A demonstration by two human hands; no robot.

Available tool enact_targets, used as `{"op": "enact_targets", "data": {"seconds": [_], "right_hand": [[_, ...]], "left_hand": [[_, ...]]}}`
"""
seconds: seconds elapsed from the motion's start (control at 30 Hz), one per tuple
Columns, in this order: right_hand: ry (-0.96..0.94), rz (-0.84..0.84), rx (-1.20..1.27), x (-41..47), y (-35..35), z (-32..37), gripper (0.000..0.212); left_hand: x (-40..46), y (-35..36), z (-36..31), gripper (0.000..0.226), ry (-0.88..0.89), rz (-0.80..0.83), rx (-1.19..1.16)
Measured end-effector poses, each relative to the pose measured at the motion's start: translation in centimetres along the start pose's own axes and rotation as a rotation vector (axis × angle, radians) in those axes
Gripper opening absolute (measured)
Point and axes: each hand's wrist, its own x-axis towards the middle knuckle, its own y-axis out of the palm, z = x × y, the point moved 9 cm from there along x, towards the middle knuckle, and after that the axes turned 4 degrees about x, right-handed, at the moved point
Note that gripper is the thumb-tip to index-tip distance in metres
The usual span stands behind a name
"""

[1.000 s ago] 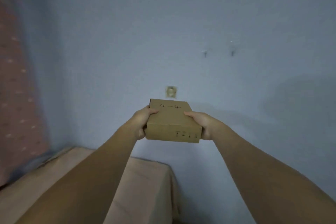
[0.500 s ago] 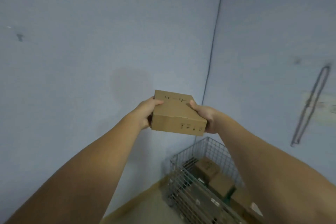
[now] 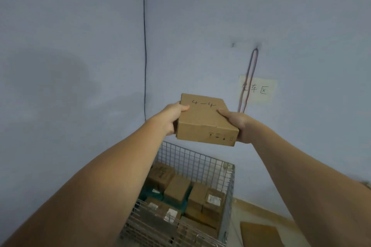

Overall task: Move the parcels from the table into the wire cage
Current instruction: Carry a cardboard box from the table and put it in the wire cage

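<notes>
Pale blue walls (image 3: 80,26) meet at a corner, with a thin dark cable (image 3: 144,46) running down the seam. A paper note (image 3: 259,89) with handwritten characters is stuck to the right wall; a looped cord (image 3: 250,78) hangs across it from a dark mark above. A flat brown cardboard sheet (image 3: 261,233) lies on the floor (image 3: 251,212) at near right.

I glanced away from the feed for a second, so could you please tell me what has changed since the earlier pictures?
The view has swung right, from the cloth-covered table and bare wall to the corner with the wire cage, now below the carried parcel and more fully in view. Nothing was picked up or released. The left hand and right hand grip the parcel's sides as before, with its "4-4" marking facing up.
</notes>
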Motion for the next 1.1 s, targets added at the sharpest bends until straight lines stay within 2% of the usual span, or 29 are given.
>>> {"op": "enact_targets", "data": {"seconds": [0.2, 0.33, 0.43, 0.63, 0.8, 0.97, 1.1], "right_hand": [[0.008, -0.142, 0.011, 8.0, -2.7, 1.0, 0.046], [0.020, -0.212, 0.032, 13.7, -3.5, 0.5, 0.047], [0.057, -0.240, 0.031, 18.3, -4.2, -1.7, 0.048], [0.075, -0.265, 0.048, 29.0, -4.9, -8.2, 0.037], [0.167, -0.253, 0.043, 38.8, -4.4, -19.6, 0.049], [0.371, -0.242, -0.043, 45.4, -3.3, -35.6, 0.084], [0.566, -0.232, -0.032, 48.1, -1.8, -49.7, 0.082]], "left_hand": [[11.9, 1.6, 0.4, 0.022, -0.064, 0.136, 0.044], [19.2, 1.9, 1.0, 0.023, -0.103, 0.167, 0.076], [24.4, 2.4, 3.3, 0.022, -0.133, 0.188, 0.132], [35.3, 2.7, 11.4, 0.027, -0.233, 0.208, 0.210], [43.5, 2.1, 22.7, 0.025, -0.339, 0.160, 0.274], [49.3, 0.3, 39.4, 0.036, -0.535, 0.106, 0.396], [51.8, -1.4, 53.2, 0.054, -0.682, 0.098, 0.508]]}}
